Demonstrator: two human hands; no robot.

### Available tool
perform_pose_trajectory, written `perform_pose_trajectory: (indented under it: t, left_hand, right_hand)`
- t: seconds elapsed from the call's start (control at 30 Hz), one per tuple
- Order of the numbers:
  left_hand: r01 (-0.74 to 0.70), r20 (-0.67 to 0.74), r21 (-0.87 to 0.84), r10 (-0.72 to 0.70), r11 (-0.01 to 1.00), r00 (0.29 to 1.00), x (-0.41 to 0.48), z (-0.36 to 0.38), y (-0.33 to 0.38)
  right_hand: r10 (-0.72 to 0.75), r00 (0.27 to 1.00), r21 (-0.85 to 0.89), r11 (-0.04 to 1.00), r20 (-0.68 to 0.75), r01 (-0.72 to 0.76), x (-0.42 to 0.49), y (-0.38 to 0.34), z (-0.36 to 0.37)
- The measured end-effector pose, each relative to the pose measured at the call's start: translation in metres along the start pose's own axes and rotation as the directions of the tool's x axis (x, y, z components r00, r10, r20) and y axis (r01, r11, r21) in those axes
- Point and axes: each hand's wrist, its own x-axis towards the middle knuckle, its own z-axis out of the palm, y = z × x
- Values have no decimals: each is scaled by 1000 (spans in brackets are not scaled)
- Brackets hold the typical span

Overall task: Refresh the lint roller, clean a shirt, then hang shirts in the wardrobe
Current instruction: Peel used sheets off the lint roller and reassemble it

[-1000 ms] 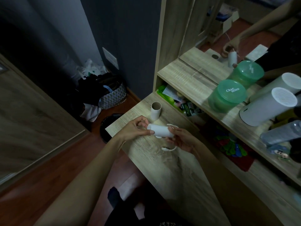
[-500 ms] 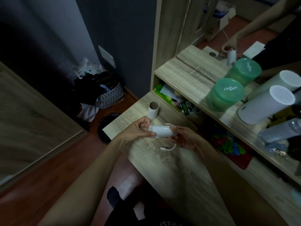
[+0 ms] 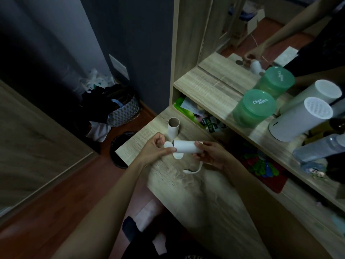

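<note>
Left hand [image 3: 155, 150] and right hand [image 3: 211, 154] both grip one lint roller [image 3: 186, 146]; one cardboard core [image 3: 173, 129] stands nearby.

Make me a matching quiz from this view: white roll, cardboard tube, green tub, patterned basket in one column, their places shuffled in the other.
1 white roll
2 cardboard tube
3 green tub
4 patterned basket

A on the floor
B between left hand and right hand
C upright on the desk
D on the shelf

Pairs: 1-B, 2-C, 3-D, 4-A
</note>
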Motion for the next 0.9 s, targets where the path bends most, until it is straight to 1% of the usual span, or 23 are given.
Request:
perform_pose_trajectory:
  t: [0.1, 0.2, 0.27, 0.33, 0.43, 0.5, 0.63, 0.77, 0.9]
  left_hand:
    - [-36, -79, -48, 32, 998, 996, -1, 2, -5]
    - [6, -189, -114, -27, 993, 982, 0, -1, -9]
    - [35, -258, -120, -66, 992, 964, 0, -2, -15]
    - [50, -283, -47, -61, 998, 957, 1, -2, -24]
    - [74, -285, 109, -40, 991, 958, 5, 6, -37]
    - [96, -290, 163, -46, 982, 956, 6, 11, -40]
    - [109, -292, 198, -48, 974, 955, 11, 15, -40]
    - [91, -301, 305, 5, 948, 953, 15, 12, -43]
    - [95, -297, 331, 8, 939, 955, 15, 10, -44]
  right_hand:
    - [-31, 998, -18, 999, -47, 31, 2, 2, 4]
    - [-67, 992, -16, 998, -109, 65, 2, 5, 4]
    - [-76, 987, -4, 997, -140, 77, 1, 6, 2]
    - [-85, 985, 14, 996, -149, 88, -2, 6, 2]
    - [-107, 983, 1, 994, -148, 108, -6, 6, 4]
    - [-114, 982, -12, 994, -148, 113, -8, 6, 4]
    - [-120, 983, -10, 993, -140, 120, -10, 7, 5]
    - [-124, 982, -8, 992, -142, 124, -9, 7, 7]
    - [-121, 982, 7, 992, -144, 123, -9, 6, 7]
